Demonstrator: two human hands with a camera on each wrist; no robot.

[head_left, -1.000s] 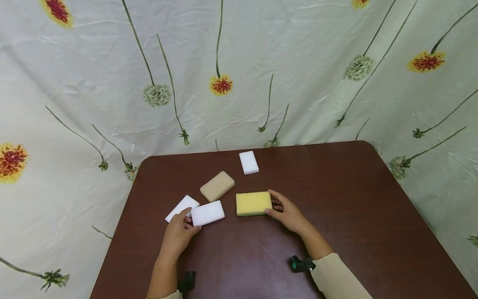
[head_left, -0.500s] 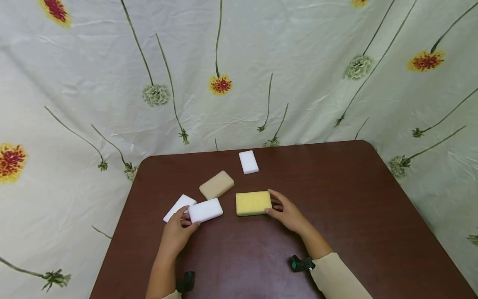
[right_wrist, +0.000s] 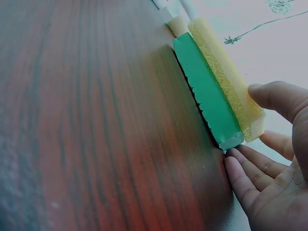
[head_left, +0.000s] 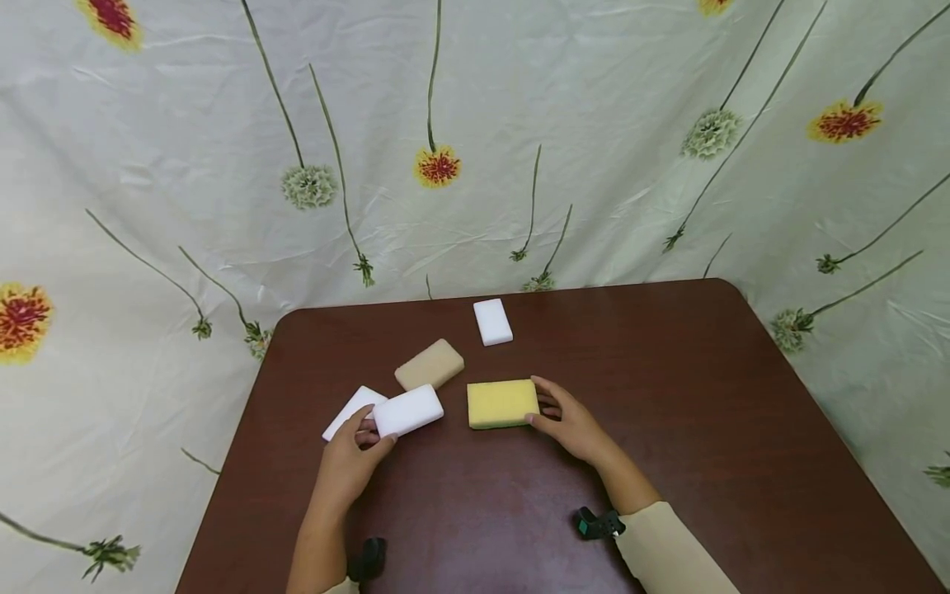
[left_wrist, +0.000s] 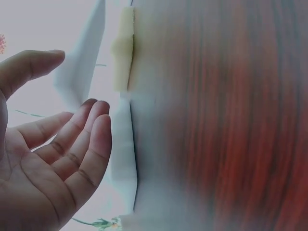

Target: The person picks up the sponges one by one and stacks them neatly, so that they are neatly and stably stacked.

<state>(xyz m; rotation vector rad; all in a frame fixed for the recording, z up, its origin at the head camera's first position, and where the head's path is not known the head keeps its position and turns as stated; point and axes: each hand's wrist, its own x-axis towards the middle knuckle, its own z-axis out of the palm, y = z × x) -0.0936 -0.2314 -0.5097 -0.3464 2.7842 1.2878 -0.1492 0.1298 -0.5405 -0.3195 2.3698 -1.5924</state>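
Observation:
My left hand (head_left: 345, 464) pinches a white sponge block (head_left: 410, 411) by its left end. The left wrist view shows this white block (left_wrist: 86, 57) tilted and raised above the table. Beneath and to its left lies a second white block (head_left: 352, 413), partly covered by the hand. A beige sponge (head_left: 430, 365) lies just behind. My right hand (head_left: 570, 422) holds the right end of a yellow sponge (head_left: 501, 403), thumb at the near corner and index finger at the far one. In the right wrist view, a green block (right_wrist: 207, 86) lies directly beneath the yellow sponge.
A third white block (head_left: 493, 322) lies near the back edge of the dark brown table (head_left: 653, 363). Behind the table hangs a flower-printed cloth (head_left: 609, 124). Each wrist wears a black device, such as the right wrist's camera (head_left: 598, 524).
My left hand has lifted the white block off the table and shifted it slightly back, so it now overlaps the beige sponge's near corner. The right hand and yellow sponge have stayed put.

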